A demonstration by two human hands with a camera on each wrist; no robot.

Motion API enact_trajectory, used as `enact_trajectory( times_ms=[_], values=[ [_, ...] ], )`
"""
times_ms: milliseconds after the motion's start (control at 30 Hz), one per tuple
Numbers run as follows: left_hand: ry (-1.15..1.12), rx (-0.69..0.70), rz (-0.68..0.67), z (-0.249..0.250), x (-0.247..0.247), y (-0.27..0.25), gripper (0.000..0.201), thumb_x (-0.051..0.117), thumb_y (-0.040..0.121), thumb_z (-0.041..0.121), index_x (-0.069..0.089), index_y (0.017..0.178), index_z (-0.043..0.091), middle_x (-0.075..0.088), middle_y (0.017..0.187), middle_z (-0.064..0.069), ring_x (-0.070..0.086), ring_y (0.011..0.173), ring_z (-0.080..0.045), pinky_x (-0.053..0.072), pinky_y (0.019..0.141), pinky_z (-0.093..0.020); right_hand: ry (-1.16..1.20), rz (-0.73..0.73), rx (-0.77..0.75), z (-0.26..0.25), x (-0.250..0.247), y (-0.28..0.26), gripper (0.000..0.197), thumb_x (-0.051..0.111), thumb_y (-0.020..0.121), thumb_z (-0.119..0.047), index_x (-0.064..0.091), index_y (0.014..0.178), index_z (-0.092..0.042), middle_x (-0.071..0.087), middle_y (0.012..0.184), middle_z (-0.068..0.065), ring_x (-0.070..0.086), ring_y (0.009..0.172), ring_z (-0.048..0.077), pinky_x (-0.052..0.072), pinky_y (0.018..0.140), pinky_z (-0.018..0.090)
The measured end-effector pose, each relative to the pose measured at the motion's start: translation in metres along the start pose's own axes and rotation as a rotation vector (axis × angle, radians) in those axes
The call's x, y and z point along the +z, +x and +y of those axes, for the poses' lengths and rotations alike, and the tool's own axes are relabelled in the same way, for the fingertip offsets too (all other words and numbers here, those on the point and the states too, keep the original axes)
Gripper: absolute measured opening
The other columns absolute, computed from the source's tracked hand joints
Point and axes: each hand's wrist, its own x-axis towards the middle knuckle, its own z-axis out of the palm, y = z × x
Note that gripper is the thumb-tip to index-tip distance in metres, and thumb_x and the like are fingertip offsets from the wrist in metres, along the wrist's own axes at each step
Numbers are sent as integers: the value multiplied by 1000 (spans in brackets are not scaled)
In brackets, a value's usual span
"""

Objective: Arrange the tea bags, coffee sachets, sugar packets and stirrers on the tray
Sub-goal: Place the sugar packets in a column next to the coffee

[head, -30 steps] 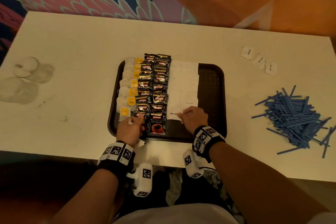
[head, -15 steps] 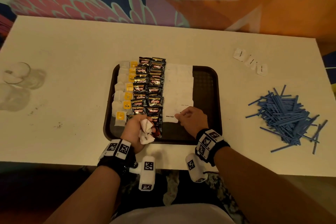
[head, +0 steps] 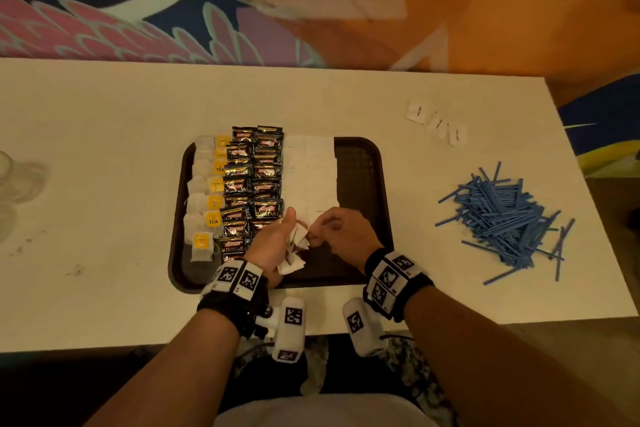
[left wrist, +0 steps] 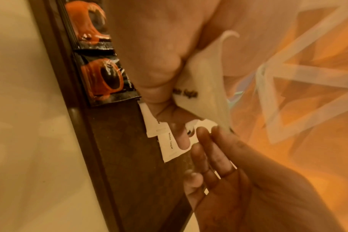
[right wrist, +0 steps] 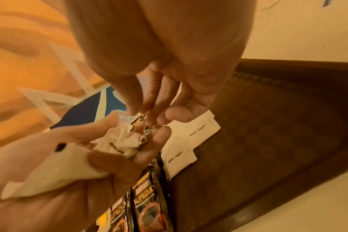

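A dark brown tray (head: 360,170) holds a column of tea bags (head: 202,204), two columns of black coffee sachets (head: 252,184) and a column of white sugar packets (head: 310,173). My left hand (head: 277,239) hovers over the tray's near edge and grips a crumpled bunch of sugar packets (head: 296,248). My right hand (head: 341,230) meets it from the right, and its fingertips (right wrist: 149,116) pinch one packet of that bunch (right wrist: 119,141). Two flat sugar packets (right wrist: 189,141) lie on the tray just beneath. The bunch (left wrist: 201,87) sits against my left palm.
A loose pile of blue stirrers (head: 502,218) lies on the white table to the right of the tray. Three sugar packets (head: 436,123) sit at the far right of the table. Clear glasses (head: 14,180) stand at the left edge. The tray's right part (right wrist: 268,125) is bare.
My left hand rose from the coffee sachets and turned, showing the bunch of sugar packets. My right hand left the sugar row on the tray and moved left to the bunch.
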Motion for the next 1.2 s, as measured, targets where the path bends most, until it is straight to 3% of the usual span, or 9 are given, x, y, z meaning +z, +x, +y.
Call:
enact_trajectory(
  times_ms=[100,200,300,367,567,767,933,1067,1200],
  values=[
    [-4,33,-14,3,5,-2,49,30,101,46,65,90,14,67,86,-11,65,81,-24,53,74,-29,-54,-62,-39,-3,1,-4,20,76,80,-26,71,98,-17,71,94,-3,65,89,9,48,72,18],
    [10,78,-27,4,9,-5,46,30,103,41,65,90,15,67,81,-5,64,76,-17,50,60,-20,-44,-6,-58,-6,2,-4,3,70,86,-21,70,85,-18,68,84,-4,63,80,9,49,70,19],
    [-32,115,7,3,7,-6,38,34,103,37,62,98,12,67,80,-2,65,61,2,45,49,-10,180,55,93,-6,-2,1,11,62,90,-13,64,80,-18,70,82,4,67,75,16,51,61,25],
    [-137,89,-9,-1,5,-6,31,45,100,34,64,102,9,70,77,-2,66,57,1,47,45,-11,278,78,142,-7,-4,3,11,60,91,-9,62,83,-17,70,93,8,71,81,20,52,61,26],
    [-93,148,48,-6,3,0,21,70,85,13,67,103,3,72,94,-16,66,77,-21,52,61,-25,339,36,121,-9,-7,3,10,66,87,-9,61,86,-18,68,103,8,69,91,21,54,68,27],
    [13,239,193,-7,4,2,3,68,87,16,66,85,18,64,67,1,53,49,-8,39,47,-20,156,82,56,-1,-13,-2,12,75,82,-20,64,81,-23,74,82,4,72,77,16,56,66,23],
    [201,324,186,-14,10,7,7,70,85,18,69,80,22,68,76,3,59,66,-11,47,67,-27,84,89,48,14,-9,-6,8,75,82,-24,68,87,-22,72,89,1,67,79,12,54,63,25],
    [191,285,183,-19,11,8,12,70,86,21,70,74,22,66,67,4,56,57,-7,42,57,-23,126,95,45,24,-8,-5,3,74,83,-22,73,86,-20,72,89,0,65,77,9,49,55,19],
    [176,185,218,-29,12,10,14,69,86,22,71,72,21,66,66,4,56,57,-12,42,61,-26,-22,49,23,26,-10,3,4,74,84,-24,72,86,-23,68,84,-8,65,80,6,55,70,23]
  ],
)
